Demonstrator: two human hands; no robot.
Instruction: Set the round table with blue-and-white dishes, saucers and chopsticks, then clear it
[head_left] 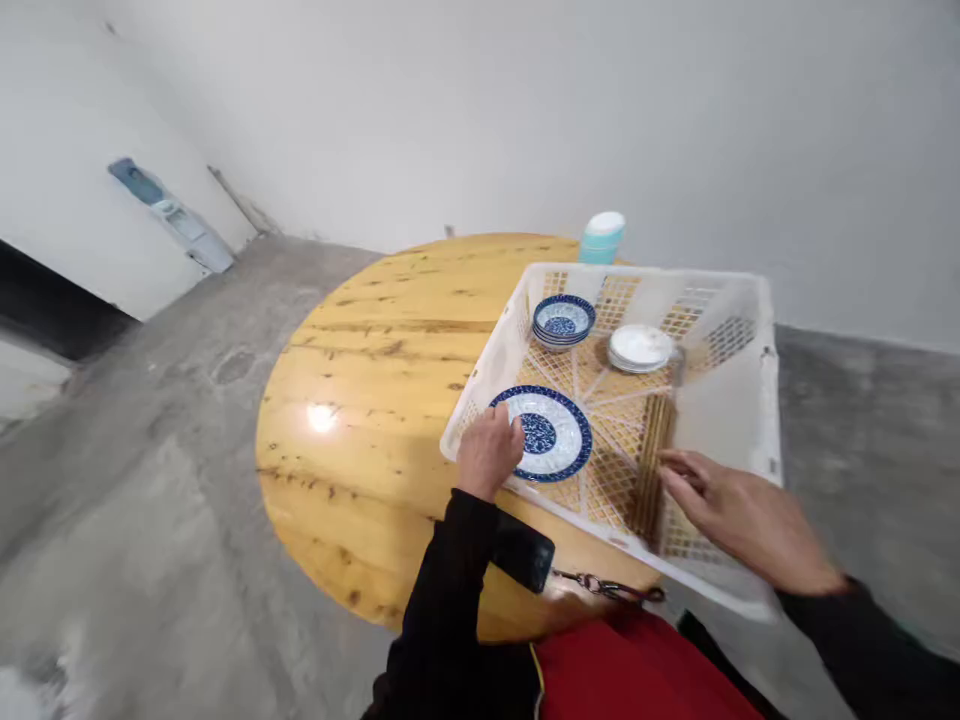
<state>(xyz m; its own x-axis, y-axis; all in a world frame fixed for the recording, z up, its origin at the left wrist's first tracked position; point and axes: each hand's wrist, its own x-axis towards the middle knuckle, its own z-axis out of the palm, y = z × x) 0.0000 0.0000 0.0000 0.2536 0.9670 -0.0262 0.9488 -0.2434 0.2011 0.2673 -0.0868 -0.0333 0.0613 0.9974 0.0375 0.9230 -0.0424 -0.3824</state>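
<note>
My left hand [489,452] reaches over the near left corner of a white plastic basket [694,592]. Its fingers are curled at the left edge of a blue-and-white plate [555,465] lying inside, with the thumb over the rim. My right hand [739,510], somewhat blurred, is inside the basket on the right. Its thumb and fingers pinch together at the right side of a bundle of brown chopsticks [651,465], also blurred. Behind the plate sits a stack of blue-patterned bowls [564,320]. Small white dishes [641,347] are stacked to their right.
The basket stands on a round wooden table [360,400] and overhangs its right side. A black phone [525,553] and a dark cord with a metal clip [600,585] lie by the near edge. Behind the basket stands a turquoise-and-white container [601,240], near the wall.
</note>
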